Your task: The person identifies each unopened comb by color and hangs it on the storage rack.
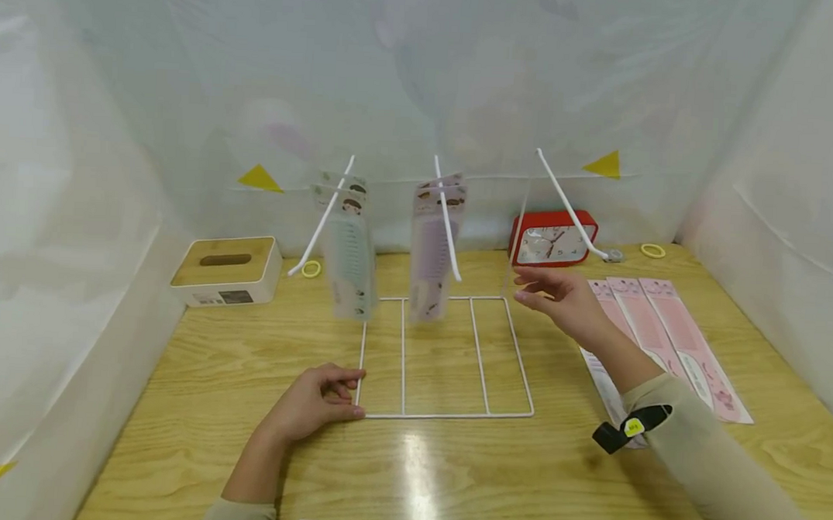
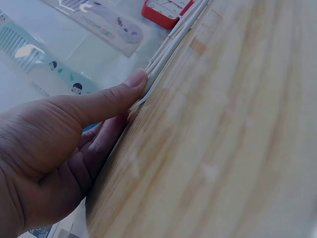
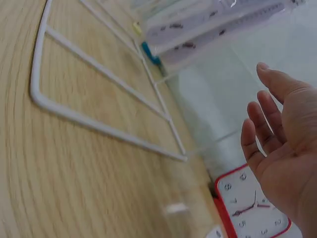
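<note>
Fingers of the left hand have the white wire rack pinched at its front-left corner, thumb against the wire, while its base sits flat on the wood-grain worktop. Over at the rack's rear-right corner it's the right hand, fingers relaxed and slightly spread, nothing between them, just beside the upright. Up on the rack's left prong hang green packaged combs, one behind another; on the middle prong, purple packaged combs hang the same way, and the right prong reaches out above the right hand. Wide to the right of the rack, pink packaged combs lie side by side on the worktop, partly covered by the right forearm. Behind the rack's rear-right corner stands a red-framed clock, and well to the rack's left, toward the back, there's a white tissue box with a wooden lid. One yellow ring lies behind and left of the rack, another far off to its rear right, and pale sheeting rises behind it all, marked with yellow triangles.
</note>
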Demonstrator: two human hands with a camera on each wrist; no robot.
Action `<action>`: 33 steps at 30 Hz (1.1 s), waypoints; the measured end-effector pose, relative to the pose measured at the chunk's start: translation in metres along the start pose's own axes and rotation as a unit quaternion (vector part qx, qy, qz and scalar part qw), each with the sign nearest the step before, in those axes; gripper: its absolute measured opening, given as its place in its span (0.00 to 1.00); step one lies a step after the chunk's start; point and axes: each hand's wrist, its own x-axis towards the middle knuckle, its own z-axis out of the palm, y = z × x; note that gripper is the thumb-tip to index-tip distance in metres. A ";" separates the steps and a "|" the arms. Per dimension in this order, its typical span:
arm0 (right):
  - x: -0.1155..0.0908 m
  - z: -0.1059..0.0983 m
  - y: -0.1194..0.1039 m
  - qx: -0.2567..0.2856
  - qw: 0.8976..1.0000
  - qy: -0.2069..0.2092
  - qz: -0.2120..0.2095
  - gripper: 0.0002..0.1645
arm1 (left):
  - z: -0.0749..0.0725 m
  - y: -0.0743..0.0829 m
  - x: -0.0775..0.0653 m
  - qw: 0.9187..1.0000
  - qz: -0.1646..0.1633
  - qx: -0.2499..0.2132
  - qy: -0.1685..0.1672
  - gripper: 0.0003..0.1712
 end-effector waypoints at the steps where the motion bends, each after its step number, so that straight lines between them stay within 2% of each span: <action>1: 0.000 -0.004 0.008 -0.017 1.000 -0.003 -0.006 0.27 | 0.000 0.000 0.000 1.000 -0.001 -0.001 0.001 0.33; 5: 0.001 -0.020 0.038 -0.066 0.998 -0.012 -0.009 0.29 | 0.001 0.001 0.001 1.000 -0.004 -0.002 0.005 0.33; 9: 0.003 -0.038 0.058 -0.097 0.995 -0.020 -0.007 0.31 | 0.002 0.001 0.001 1.000 -0.003 -0.002 0.004 0.33; 14: 0.006 -0.061 0.069 -0.139 0.989 -0.047 0.009 0.35 | 0.002 0.001 0.002 1.000 -0.003 0.007 0.004 0.33; 21: 0.011 -0.092 0.081 -0.213 0.972 -0.082 0.061 0.43 | 0.002 0.001 0.001 1.000 -0.004 -0.001 0.002 0.33; 28: 0.014 -0.101 0.095 -0.237 0.961 -0.089 0.111 0.51 | 0.002 -0.002 0.000 1.000 -0.008 -0.013 0.003 0.33; 31: 0.014 -0.099 0.096 -0.257 0.957 -0.078 0.109 0.49 | 0.002 -0.002 0.000 1.000 -0.006 -0.014 0.004 0.33; 33: 0.013 -0.097 0.095 -0.260 0.958 -0.067 0.098 0.45 | 0.002 -0.002 0.000 1.000 -0.004 -0.014 0.004 0.33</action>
